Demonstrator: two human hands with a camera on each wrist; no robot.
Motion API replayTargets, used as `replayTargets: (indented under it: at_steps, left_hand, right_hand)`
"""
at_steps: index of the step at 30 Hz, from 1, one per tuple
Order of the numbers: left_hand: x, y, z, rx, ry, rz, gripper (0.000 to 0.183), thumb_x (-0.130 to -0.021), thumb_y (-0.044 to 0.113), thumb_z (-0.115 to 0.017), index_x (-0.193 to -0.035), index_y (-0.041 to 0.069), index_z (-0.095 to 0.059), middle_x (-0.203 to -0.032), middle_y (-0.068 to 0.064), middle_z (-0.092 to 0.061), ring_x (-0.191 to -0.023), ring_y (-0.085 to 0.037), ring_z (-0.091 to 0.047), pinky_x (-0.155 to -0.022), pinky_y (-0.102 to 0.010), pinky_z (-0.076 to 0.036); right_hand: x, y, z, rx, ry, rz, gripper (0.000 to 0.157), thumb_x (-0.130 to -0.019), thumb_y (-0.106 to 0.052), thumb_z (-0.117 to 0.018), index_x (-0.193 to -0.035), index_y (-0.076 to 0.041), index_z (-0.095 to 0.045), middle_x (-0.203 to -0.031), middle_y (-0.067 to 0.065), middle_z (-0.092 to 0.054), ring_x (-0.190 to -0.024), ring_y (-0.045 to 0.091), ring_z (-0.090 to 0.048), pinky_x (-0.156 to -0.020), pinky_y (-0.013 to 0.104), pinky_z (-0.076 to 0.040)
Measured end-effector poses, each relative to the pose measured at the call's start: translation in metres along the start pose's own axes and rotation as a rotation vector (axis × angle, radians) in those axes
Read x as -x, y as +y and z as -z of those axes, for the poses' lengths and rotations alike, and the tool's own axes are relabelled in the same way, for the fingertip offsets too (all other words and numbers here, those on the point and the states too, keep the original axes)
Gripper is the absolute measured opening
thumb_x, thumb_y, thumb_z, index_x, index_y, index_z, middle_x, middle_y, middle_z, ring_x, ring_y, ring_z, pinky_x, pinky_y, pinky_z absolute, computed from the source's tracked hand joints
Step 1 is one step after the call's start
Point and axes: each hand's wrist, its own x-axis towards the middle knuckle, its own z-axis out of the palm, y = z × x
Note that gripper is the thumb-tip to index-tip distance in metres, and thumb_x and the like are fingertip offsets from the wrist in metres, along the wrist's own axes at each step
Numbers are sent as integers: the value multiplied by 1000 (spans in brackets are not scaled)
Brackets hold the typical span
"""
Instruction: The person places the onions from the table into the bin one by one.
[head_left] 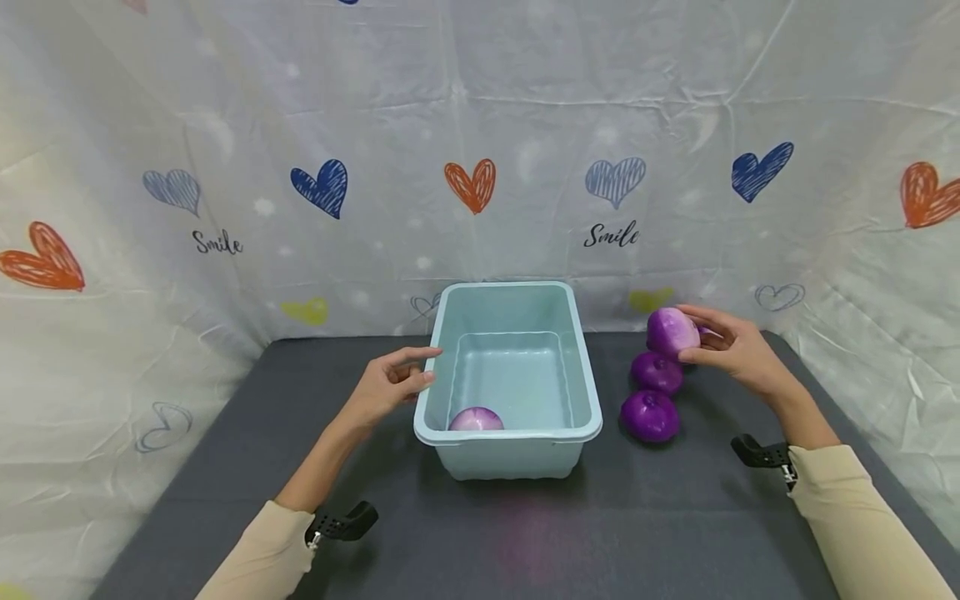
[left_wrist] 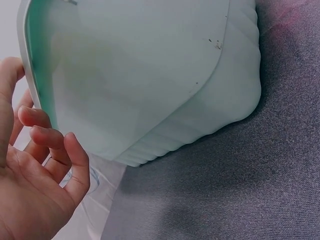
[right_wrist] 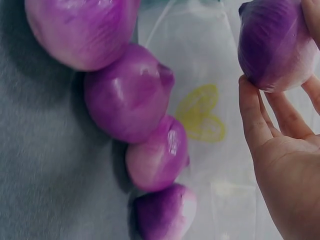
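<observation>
With my right hand (head_left: 731, 346) I grip a purple onion (head_left: 670, 333) between thumb and fingers, raised off the dark surface (head_left: 600, 542), where four more purple onions (right_wrist: 125, 97) stand in a row to the right of the pale blue bin (head_left: 506, 436). My left hand (head_left: 384, 387) is relaxed, its fingers loosely bent, index fingertip at the bin's left rim. Inside the bin, another onion (head_left: 476, 419) lies towards the near left corner.
</observation>
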Motion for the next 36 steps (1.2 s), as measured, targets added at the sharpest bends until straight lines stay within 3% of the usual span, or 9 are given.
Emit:
replayTargets:
  at_steps: [8, 13, 21, 27, 36]
  left_hand:
    - [0, 0, 2, -20, -20, 25, 43, -100, 17, -68, -142, 8, -61, -79, -28, -52, -73, -26, -52, -74, -44, -53]
    - [0, 3, 4, -30, -42, 43, 44, -100, 20, -68, -143, 12, -61, -84, -18, -61, -80, -35, -56, -79, -52, -52]
    - [1, 4, 6, -27, -42, 59, 46, -100, 19, -68, -144, 12, -59, -86, -12, -62, -75, -32, -51, -71, -37, -49]
    - [2, 4, 6, -38, -34, 77, 46, -100, 20, -69, -145, 12, -59, -92, -13, -64, -80, -28, -55, -73, -39, -50]
    - [3, 5, 6, -18, -36, 79, 46, -100, 20, -69, -145, 12, -59, -87, -12, -63, -75, -25, -52, -70, -35, -48]
  right_hand:
    - [-14, -6, -14, -11, -14, -30, 63, -89, 0, -78, -147, -5, -53, -140, 15, -53, -116, 18, -61, -86, 28, -52]
    - [-23, -8, -20, -28, -43, -4, 63, -89, 0, -79, -147, -4, -53, -139, 16, -54, -114, 20, -61, -86, 29, -53]
    - [-35, -14, -30, -22, -112, 31, 64, -90, -1, -78, -148, -3, -51, -144, 13, -52, -125, 26, -54, -97, 27, -46]
    - [-42, -23, -38, -1, -127, 26, 65, -89, -6, -79, -148, -4, -51, -145, 13, -51, -127, 32, -52, -99, 28, -44]
    - [-56, -35, -52, -48, -152, 50, 65, -87, -3, -81, -146, -8, -55, -142, 9, -56, -124, 28, -56, -99, 32, -46]
